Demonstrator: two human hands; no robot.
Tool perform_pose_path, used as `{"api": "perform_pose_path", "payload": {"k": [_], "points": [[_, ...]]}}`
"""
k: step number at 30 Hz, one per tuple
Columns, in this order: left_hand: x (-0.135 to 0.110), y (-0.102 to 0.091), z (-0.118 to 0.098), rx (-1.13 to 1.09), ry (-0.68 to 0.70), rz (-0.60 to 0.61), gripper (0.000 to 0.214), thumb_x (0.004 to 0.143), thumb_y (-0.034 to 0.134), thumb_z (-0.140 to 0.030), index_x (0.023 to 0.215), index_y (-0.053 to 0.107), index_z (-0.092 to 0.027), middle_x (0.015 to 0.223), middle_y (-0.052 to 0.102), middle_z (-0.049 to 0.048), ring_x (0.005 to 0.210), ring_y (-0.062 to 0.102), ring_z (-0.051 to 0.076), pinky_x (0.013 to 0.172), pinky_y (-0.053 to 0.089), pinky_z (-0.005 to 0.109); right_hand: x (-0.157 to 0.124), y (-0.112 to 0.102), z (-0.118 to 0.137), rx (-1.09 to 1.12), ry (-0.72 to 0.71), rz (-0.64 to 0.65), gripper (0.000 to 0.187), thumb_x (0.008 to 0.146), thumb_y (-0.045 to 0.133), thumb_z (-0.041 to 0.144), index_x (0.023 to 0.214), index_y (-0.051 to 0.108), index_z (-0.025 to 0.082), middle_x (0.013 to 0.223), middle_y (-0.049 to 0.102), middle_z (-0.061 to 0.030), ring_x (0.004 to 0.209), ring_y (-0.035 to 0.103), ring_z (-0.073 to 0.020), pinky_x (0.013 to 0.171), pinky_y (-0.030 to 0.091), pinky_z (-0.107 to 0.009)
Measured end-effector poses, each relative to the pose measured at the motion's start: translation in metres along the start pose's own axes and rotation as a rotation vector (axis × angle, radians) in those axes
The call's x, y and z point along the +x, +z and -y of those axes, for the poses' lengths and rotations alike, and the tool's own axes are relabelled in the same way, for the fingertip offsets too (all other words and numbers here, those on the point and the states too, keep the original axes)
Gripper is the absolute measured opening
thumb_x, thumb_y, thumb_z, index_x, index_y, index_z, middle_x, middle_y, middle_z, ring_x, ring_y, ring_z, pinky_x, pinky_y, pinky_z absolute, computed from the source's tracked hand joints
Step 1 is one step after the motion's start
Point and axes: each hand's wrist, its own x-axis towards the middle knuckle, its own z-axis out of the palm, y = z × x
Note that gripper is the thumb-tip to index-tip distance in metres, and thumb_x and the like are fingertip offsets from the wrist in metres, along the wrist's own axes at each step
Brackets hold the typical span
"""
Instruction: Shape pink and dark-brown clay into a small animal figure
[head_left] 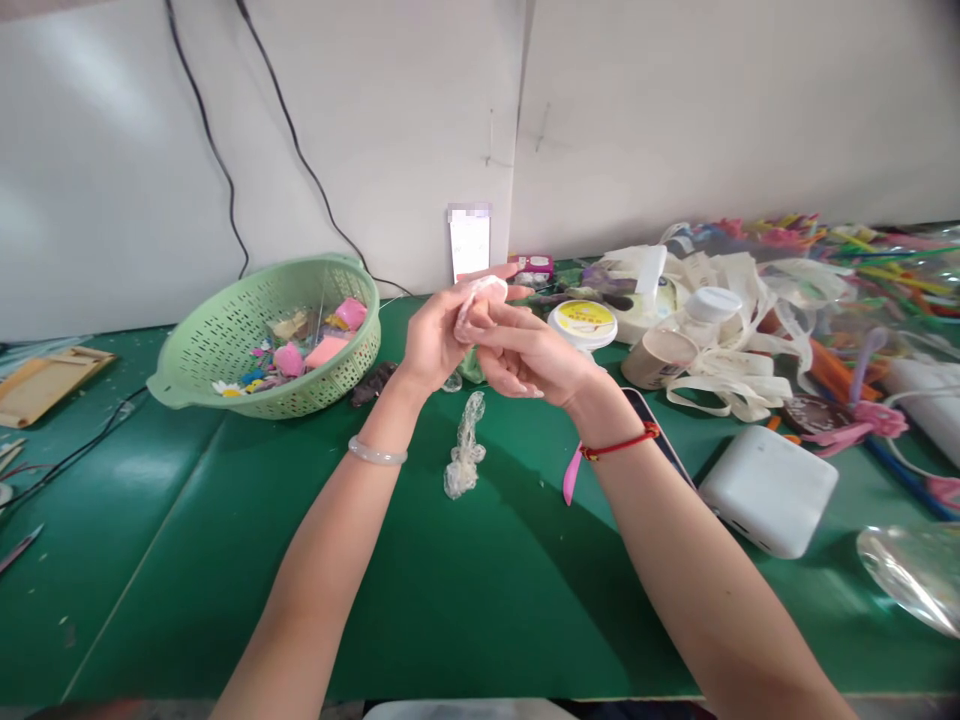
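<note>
Over the middle of the green table, my left hand (439, 335) and my right hand (536, 350) meet around a soft white lump (487, 290), which looks like clay. It lies against the fingers of my left hand, and the curled fingers of my right hand press on it. Part of it is hidden behind the fingers. Just below the hands, a crumpled piece of clear plastic (465, 450) lies on the table. A pink plastic knife (572, 475) rests by my right wrist. Behind that wrist stands a white tub with a yellow label (583, 322).
To the left sits a green colander (217, 320) with small coloured pieces inside. A lit phone (470, 243) leans on the wall (375, 120). At right are a brown cup (658, 357), white ribbons (750, 340), a white box-shaped device (772, 490) and a clear dome (915, 570).
</note>
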Motion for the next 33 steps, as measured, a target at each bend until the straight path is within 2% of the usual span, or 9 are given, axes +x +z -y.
{"api": "perform_pose_path", "payload": {"k": [3, 7, 11, 15, 20, 27, 33], "points": [[0.0, 0.004, 0.002, 0.035, -0.009, -0.03, 0.041, 0.09, 0.051, -0.05, 0.098, 0.074, -0.016, 0.1, 0.076, 0.0105, 0.12, 0.066, 0.03, 0.105, 0.05, 0.041, 0.003, 0.001, -0.004, 0.024, -0.031, -0.071, 0.037, 0.088, 0.073, 0.04, 0.078, 0.041, 0.024, 0.039, 0.039, 0.0134, 0.029, 0.024, -0.004, 0.031, 0.019, -0.017], [-0.001, 0.005, 0.003, 0.069, -0.034, -0.046, 0.048, 0.092, 0.049, -0.058, 0.102, 0.075, -0.02, 0.098, 0.076, 0.0091, 0.117, 0.067, 0.03, 0.101, 0.053, 0.043, 0.007, 0.004, -0.009, 0.033, -0.059, -0.111, 0.039, 0.088, 0.072, 0.042, 0.074, 0.04, 0.024, 0.04, 0.038, 0.0125, 0.032, 0.022, -0.0039, 0.032, 0.019, -0.017], [-0.002, 0.005, 0.002, 0.056, 0.0, -0.027, 0.047, 0.096, 0.045, -0.056, 0.1, 0.077, -0.022, 0.093, 0.076, 0.007, 0.112, 0.07, 0.027, 0.102, 0.052, 0.041, 0.007, 0.008, -0.009, 0.025, -0.078, -0.14, 0.038, 0.089, 0.071, 0.038, 0.074, 0.04, 0.024, 0.042, 0.038, 0.0123, 0.033, 0.022, -0.0042, 0.033, 0.019, -0.018], [-0.001, 0.009, 0.0, 0.055, 0.029, -0.044, 0.044, 0.098, 0.042, -0.051, 0.099, 0.076, -0.022, 0.091, 0.075, 0.0048, 0.112, 0.07, 0.025, 0.105, 0.052, 0.039, 0.003, 0.009, -0.003, 0.012, -0.082, -0.093, 0.036, 0.09, 0.07, 0.033, 0.075, 0.038, 0.024, 0.041, 0.034, 0.0138, 0.033, 0.019, -0.0038, 0.034, 0.017, -0.017], [-0.002, 0.013, -0.003, 0.097, 0.031, -0.04, 0.053, 0.101, 0.033, -0.052, 0.108, 0.075, -0.02, 0.093, 0.074, 0.0064, 0.119, 0.066, 0.027, 0.102, 0.054, 0.039, -0.002, 0.01, 0.006, 0.004, -0.103, -0.023, 0.038, 0.09, 0.07, 0.034, 0.075, 0.037, 0.025, 0.04, 0.031, 0.0143, 0.033, 0.016, -0.0034, 0.034, 0.016, -0.018], [-0.003, 0.013, -0.002, 0.126, -0.023, -0.085, 0.054, 0.098, 0.036, -0.056, 0.121, 0.072, -0.023, 0.093, 0.073, 0.0063, 0.12, 0.066, 0.027, 0.099, 0.056, 0.039, 0.001, 0.013, 0.004, 0.026, -0.134, -0.065, 0.036, 0.09, 0.068, 0.029, 0.073, 0.037, 0.024, 0.04, 0.03, 0.0132, 0.033, 0.019, -0.0037, 0.035, 0.017, -0.019], [-0.001, 0.008, 0.0, 0.044, 0.019, -0.038, 0.044, 0.094, 0.05, -0.053, 0.098, 0.076, -0.018, 0.094, 0.075, 0.0086, 0.117, 0.068, 0.028, 0.103, 0.054, 0.04, 0.004, 0.013, -0.003, 0.032, -0.135, -0.063, 0.033, 0.093, 0.066, 0.028, 0.076, 0.039, 0.024, 0.041, 0.03, 0.0137, 0.032, 0.017, -0.0038, 0.034, 0.016, -0.019]]}}
